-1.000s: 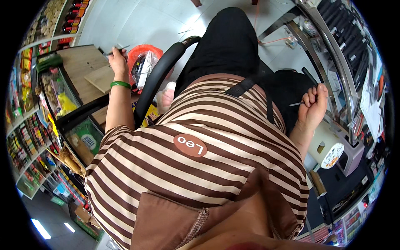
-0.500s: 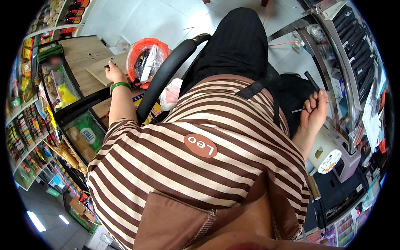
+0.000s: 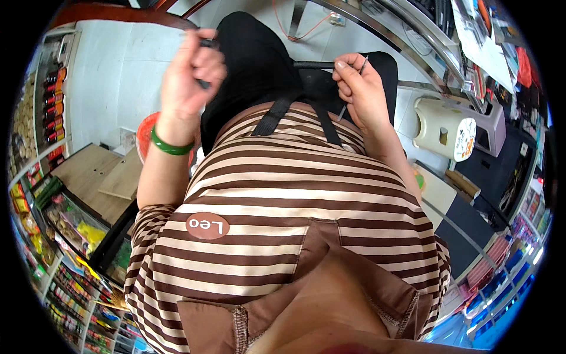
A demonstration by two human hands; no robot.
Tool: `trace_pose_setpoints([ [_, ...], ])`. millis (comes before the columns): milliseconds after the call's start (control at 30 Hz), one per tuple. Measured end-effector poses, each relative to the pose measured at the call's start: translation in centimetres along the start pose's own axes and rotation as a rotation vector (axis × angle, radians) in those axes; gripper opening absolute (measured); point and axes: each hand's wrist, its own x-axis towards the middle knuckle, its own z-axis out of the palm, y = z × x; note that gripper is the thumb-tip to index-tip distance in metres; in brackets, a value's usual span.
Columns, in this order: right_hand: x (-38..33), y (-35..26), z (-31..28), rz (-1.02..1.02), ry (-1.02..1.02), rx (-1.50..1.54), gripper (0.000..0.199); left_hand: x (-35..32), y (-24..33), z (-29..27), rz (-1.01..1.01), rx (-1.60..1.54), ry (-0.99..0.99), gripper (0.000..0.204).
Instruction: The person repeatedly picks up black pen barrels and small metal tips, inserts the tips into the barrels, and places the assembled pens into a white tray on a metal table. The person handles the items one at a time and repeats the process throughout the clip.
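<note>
My left hand [image 3: 191, 71] is raised in front of my black trousers [image 3: 253, 65], blurred, with its fingers curled around a small dark object [image 3: 206, 43]. A green bangle [image 3: 169, 146] sits on that wrist. My right hand [image 3: 359, 88] is up at the same height, fingers closed on a thin dark pen-like stick [image 3: 364, 62] that pokes out above and below the fist. Both hands hover over my brown-and-cream striped shirt [image 3: 295, 206], a short gap apart. A black strap [image 3: 277, 115] crosses the shirt between them.
A beige plastic stool [image 3: 442, 127] stands at the right beside a metal counter edge [image 3: 413, 41]. At the left are an orange basket [image 3: 143, 135], a wooden table [image 3: 88, 174], and shelves of packaged goods [image 3: 35, 230]. White floor tiles [image 3: 112, 82] lie ahead.
Both hands have come in from the sides to meet in front of my body. The left left the wooden table area; the right left the counter. The view has tilted.
</note>
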Motion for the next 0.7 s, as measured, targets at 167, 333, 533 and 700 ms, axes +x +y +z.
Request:
trace_pose_setpoints([
  [167, -0.7, -0.2, 0.6, -0.245, 0.113, -0.174, 0.015, 1.9, -8.3, 4.1, -0.322, 0.075, -0.061, 0.036],
  [333, -0.9, 1.0, -0.2, -0.475, 0.143, -0.448, 0.016, 2.2, -9.5, 4.9, -0.298, 0.343, -0.039, 0.035],
  [533, -1.0, 0.7, 0.0, -0.474, 0.011, -0.624, 0.013, 2.2, -9.7, 5.2, -0.373, 0.407, -0.017, 0.03],
  [700, -0.6, 1.3, -0.5, -0.334, -0.08, -0.644, 0.018, 2.4, -9.9, 4.7, -0.383, 0.296, -0.001, 0.029],
])
